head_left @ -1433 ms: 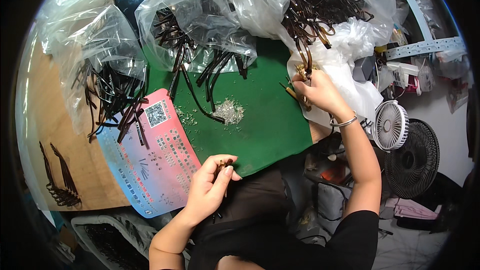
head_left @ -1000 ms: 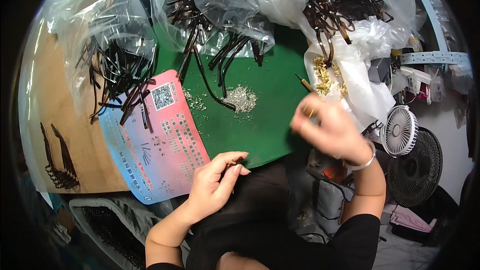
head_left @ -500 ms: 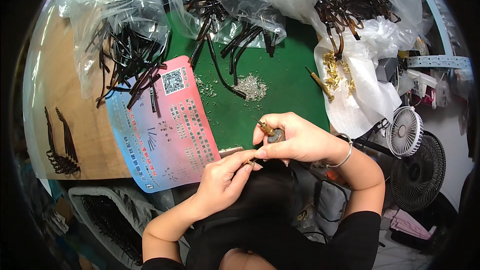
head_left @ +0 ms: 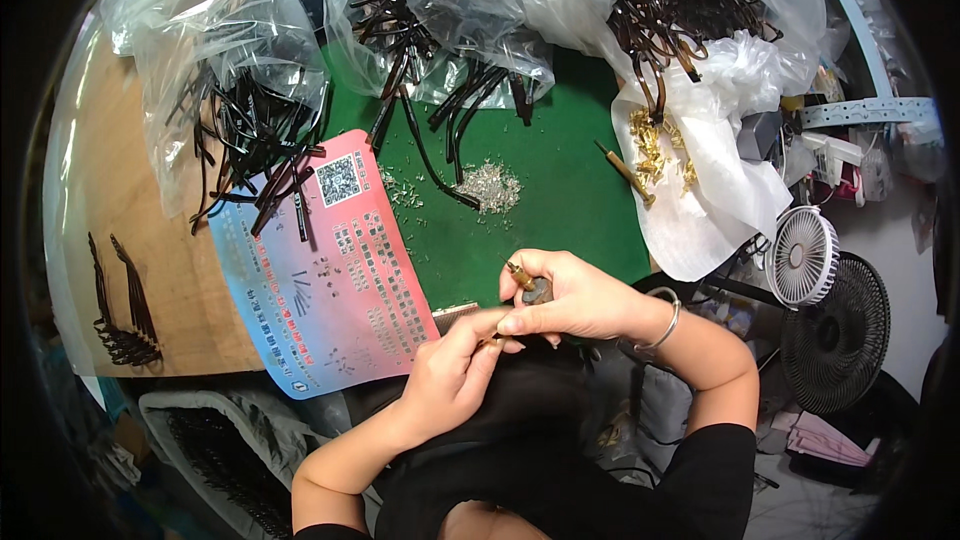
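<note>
In my right hand (head_left: pixel 575 302), a small brass screwdriver (head_left: pixel 520 278) with a round dark end (head_left: pixel 538 292) is gripped, its thin tip pointing away from me. My left hand (head_left: pixel 450 372) is closed, thumb against fingers, on a tiny piece whose kind I cannot make out. The fingertips of both hands meet in front of my body, at the near edge of the green mat (head_left: pixel 575 150). Beyond them lies a pile of tiny silvery screws (head_left: pixel 490 187). Small gold-coloured metal parts (head_left: pixel 652 145) lie at the right, beside another brass screwdriver (head_left: pixel 626 174).
Dark glasses temples spill from plastic bags, at the left (head_left: pixel 250 125), middle (head_left: pixel 400 40) and right (head_left: pixel 680 10). More temples (head_left: pixel 130 305) lie in a row on the wooden board. A pink-and-blue printed sheet (head_left: pixel 390 270) is left of my hands. Two fans (head_left: pixel 803 255) stand right.
The view has shifted a little. Both hands stay together, and the right hand has turned slightly, with the screwdriver's dark end shifting. A gold glint at the left fingertips no longer shows clearly.
</note>
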